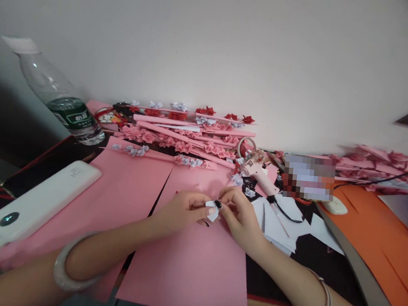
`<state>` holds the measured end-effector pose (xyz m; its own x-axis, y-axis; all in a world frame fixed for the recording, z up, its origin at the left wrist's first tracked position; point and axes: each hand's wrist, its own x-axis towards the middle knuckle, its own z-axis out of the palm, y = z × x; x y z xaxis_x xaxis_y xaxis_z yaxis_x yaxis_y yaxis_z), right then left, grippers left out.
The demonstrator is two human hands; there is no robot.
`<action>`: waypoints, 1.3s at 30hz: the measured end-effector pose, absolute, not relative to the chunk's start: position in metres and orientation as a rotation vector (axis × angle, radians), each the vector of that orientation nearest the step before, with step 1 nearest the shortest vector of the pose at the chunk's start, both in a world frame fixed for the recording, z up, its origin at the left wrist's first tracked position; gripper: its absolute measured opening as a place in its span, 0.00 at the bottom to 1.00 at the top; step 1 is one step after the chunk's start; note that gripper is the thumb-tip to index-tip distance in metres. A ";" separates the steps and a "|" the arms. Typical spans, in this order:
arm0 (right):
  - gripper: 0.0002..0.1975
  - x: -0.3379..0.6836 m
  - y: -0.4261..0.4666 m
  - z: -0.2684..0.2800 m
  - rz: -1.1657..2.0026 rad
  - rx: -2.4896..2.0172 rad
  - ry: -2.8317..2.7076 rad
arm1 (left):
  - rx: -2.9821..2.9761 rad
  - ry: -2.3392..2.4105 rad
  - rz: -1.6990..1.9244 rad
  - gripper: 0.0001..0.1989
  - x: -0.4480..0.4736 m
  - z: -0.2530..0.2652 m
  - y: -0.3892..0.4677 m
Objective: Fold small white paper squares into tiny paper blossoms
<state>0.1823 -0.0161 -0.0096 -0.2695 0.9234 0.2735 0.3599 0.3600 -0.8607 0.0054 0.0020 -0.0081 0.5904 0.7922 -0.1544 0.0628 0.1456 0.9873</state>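
A small piece of white paper (211,212) is pinched between my two hands, above a large pink paper sheet (186,275). My left hand (190,206) closes on its left side, thumb on top. From the right, my right hand (239,215) grips its upper edge with thumb and bent fingers. The paper looks partly folded; its exact shape is half hidden by my fingers. Just beyond my right hand lie small white paper flowers (237,179) and a pale pink glue gun (259,174).
Pink paper rolls (186,144) with paper flowers lie along the wall. At left are a water bottle (72,113) and a white power bank (43,198). White paper pieces (279,226), a propped, blurred-out screen (309,177), a white mouse (335,206) and orange sheets (378,239) occupy the right.
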 end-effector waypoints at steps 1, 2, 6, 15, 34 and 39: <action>0.05 0.182 -0.017 -0.010 0.873 -1.137 -1.808 | 1.342 0.814 0.619 0.10 0.005 -0.007 0.001; 0.05 0.182 -0.017 -0.010 0.869 -1.146 -1.805 | 1.339 0.813 0.618 0.11 0.005 -0.007 0.001; 0.04 0.182 -0.017 -0.010 0.849 -1.158 -1.783 | 1.328 0.816 0.607 0.13 0.005 -0.005 -0.001; 0.05 0.180 -0.017 -0.008 0.829 -1.201 -1.760 | 1.401 0.799 0.601 0.12 0.005 -0.007 0.000; 0.07 0.177 -0.021 -0.008 0.879 -1.225 -1.718 | 1.566 0.827 0.563 0.12 0.004 -0.003 -0.001; 0.06 0.178 -0.019 -0.010 0.928 -1.242 -1.688 | 1.556 0.833 0.548 0.12 0.004 -0.008 -0.001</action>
